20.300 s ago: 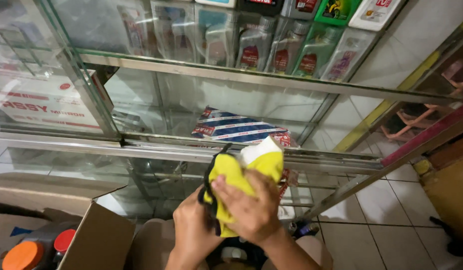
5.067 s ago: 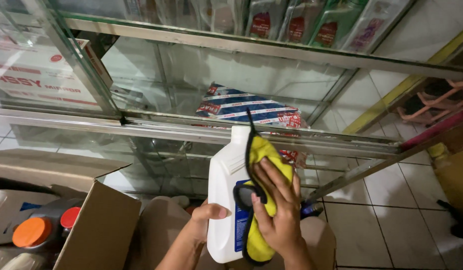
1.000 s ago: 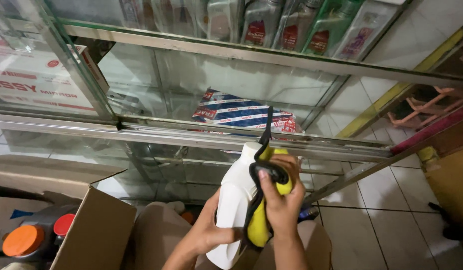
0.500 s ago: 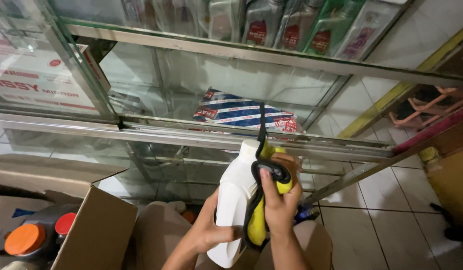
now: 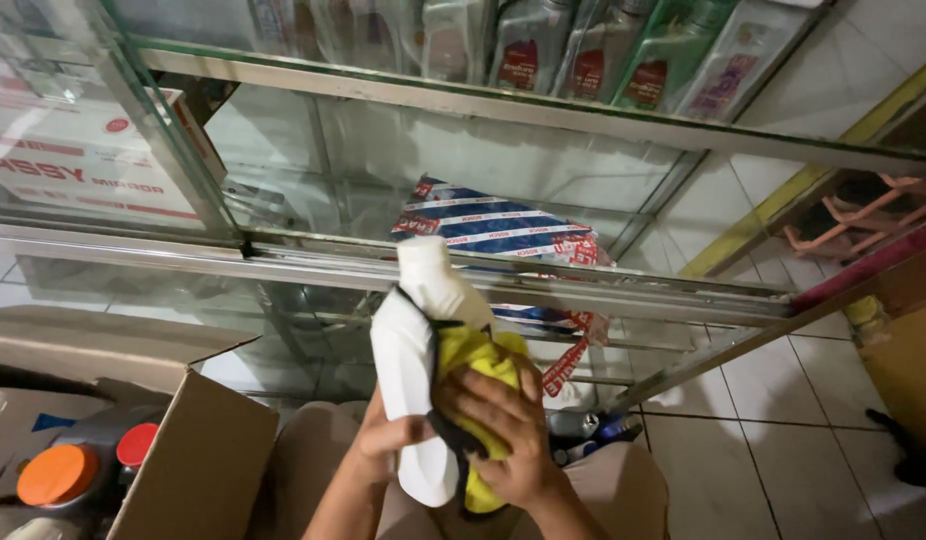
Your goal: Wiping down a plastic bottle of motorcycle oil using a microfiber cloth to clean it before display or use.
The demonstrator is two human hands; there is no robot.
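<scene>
Hands [image 5: 453,440] half-hiding white bottle [image 5: 408,360], yellow cloth [image 5: 473,365]

bare left hand [image 5: 388,445] and right hand [image 5: 503,430], no sleeves showing; beige trousers [image 5: 623,490] cover the knees.

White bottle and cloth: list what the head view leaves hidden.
- White bottle: its front is covered by the yellow cloth and right hand.
- Bottle base: hidden behind the left hand.
- Orange-capped jug: body hidden by the cardboard box.
</scene>
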